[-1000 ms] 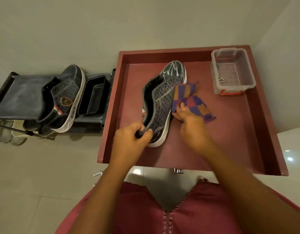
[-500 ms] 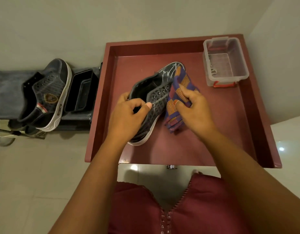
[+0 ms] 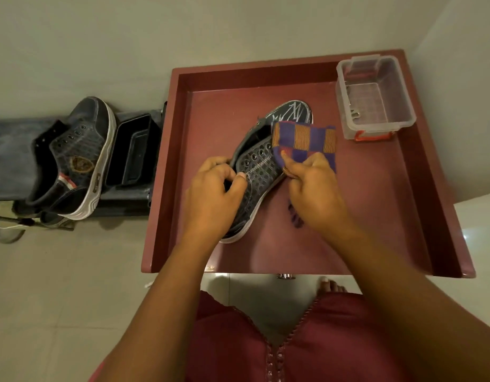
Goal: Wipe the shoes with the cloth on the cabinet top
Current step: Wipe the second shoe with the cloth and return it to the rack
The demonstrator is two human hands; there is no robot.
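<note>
A dark sneaker with a white sole [image 3: 261, 172] lies tilted on the red-brown cabinet top [image 3: 376, 216]. My left hand [image 3: 213, 197] grips its heel collar, thumb on the eyelet side. My right hand [image 3: 315, 191] pinches a purple and orange checked cloth [image 3: 304, 143], which lies spread over the shoe's tongue and the side near the toe. A second dark sneaker [image 3: 75, 158] rests on a grey shoe rack [image 3: 9, 155] to the left.
A clear plastic box [image 3: 376, 97] with a red clip stands at the cabinet top's back right. A raised rim runs around the top. A black tray [image 3: 133, 150] sits on the rack beside the cabinet. Below are pale floor tiles and my red garment.
My right hand has slid back toward me along the shoe while the cloth has spread out flat near the toe. The left hand keeps its grip on the heel.
</note>
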